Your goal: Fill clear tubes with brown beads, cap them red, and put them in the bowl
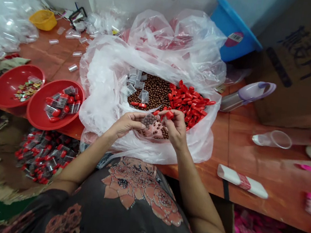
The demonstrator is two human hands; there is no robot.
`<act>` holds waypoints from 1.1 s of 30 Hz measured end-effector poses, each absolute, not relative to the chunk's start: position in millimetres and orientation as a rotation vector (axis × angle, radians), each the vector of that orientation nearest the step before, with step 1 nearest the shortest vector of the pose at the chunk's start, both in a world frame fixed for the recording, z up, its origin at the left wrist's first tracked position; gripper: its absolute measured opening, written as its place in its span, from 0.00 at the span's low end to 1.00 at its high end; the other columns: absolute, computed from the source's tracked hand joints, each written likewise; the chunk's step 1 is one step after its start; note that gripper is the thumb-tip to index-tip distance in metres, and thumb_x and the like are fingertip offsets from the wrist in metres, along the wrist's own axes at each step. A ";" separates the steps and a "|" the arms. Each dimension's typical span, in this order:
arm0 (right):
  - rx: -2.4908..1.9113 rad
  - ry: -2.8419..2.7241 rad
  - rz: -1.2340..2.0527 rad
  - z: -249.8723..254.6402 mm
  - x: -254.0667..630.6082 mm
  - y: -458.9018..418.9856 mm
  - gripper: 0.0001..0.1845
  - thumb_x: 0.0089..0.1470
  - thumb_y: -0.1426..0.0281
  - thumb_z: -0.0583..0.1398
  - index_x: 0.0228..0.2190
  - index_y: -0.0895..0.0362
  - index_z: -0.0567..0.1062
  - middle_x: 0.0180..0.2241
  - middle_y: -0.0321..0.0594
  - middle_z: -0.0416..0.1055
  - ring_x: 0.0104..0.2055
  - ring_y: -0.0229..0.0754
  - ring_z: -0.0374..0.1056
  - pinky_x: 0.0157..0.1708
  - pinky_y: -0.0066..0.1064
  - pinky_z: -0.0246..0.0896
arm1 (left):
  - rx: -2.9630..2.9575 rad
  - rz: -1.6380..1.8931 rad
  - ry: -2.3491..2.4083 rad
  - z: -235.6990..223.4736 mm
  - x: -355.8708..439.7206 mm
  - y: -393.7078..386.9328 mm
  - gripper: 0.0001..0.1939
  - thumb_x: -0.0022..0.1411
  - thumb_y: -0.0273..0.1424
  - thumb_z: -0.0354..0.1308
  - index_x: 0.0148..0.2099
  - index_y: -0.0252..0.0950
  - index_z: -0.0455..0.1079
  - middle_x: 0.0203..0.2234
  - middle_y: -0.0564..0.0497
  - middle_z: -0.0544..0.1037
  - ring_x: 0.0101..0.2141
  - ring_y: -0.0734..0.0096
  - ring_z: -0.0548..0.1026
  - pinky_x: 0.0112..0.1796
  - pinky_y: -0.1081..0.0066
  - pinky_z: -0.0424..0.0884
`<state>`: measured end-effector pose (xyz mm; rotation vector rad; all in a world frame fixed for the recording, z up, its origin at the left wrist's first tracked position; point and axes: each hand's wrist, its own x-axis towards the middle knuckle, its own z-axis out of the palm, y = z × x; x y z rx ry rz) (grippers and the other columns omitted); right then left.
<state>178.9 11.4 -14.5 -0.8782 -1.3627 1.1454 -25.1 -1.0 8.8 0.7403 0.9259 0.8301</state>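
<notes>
Over the plastic-lined heap, my left hand pinches a small clear plastic container. My right hand is closed on a red cap, close to the container's right side; I cannot tell whether the two touch. Brown beads fill the middle of the heap beneath my hands. A pile of red caps lies to the right of the beads. Several empty clear containers rest on the left side, and a few red pieces lie just below them.
White plastic sheeting surrounds the heap. Two red bowls stand left: one with small colourful pieces, one with capped containers. A carton of capped containers is below. Right are a purple-handled jug, plastic cup and cardboard box.
</notes>
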 end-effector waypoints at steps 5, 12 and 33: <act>-0.895 -1.282 1.156 -11.9 170.1 8.6 0.05 0.60 0.68 0.58 0.40 0.49 0.68 0.41 0.34 0.74 0.31 0.33 0.65 0.31 0.28 0.63 | 0.652 0.935 0.924 6.6 -22.9 -1.1 0.27 0.41 0.19 0.69 0.48 0.34 0.78 0.42 0.45 0.82 0.38 0.67 0.79 0.43 0.66 0.74; -1.030 -1.105 1.164 -21.8 172.0 11.7 0.09 0.58 0.63 0.60 0.41 0.50 0.69 0.32 0.31 0.70 0.26 0.32 0.64 0.27 0.26 0.63 | 0.662 1.033 0.927 9.7 -19.5 -1.2 0.27 0.40 0.19 0.69 0.47 0.33 0.76 0.39 0.48 0.82 0.38 0.70 0.78 0.40 0.70 0.74; -0.991 -1.155 1.425 -13.5 176.8 13.8 0.23 0.59 0.57 0.60 0.55 0.42 0.68 0.38 0.35 0.73 0.31 0.37 0.68 0.33 0.32 0.68 | 0.709 0.990 0.954 3.8 -18.0 3.7 0.27 0.43 0.23 0.70 0.48 0.33 0.76 0.40 0.46 0.82 0.36 0.69 0.79 0.40 0.68 0.75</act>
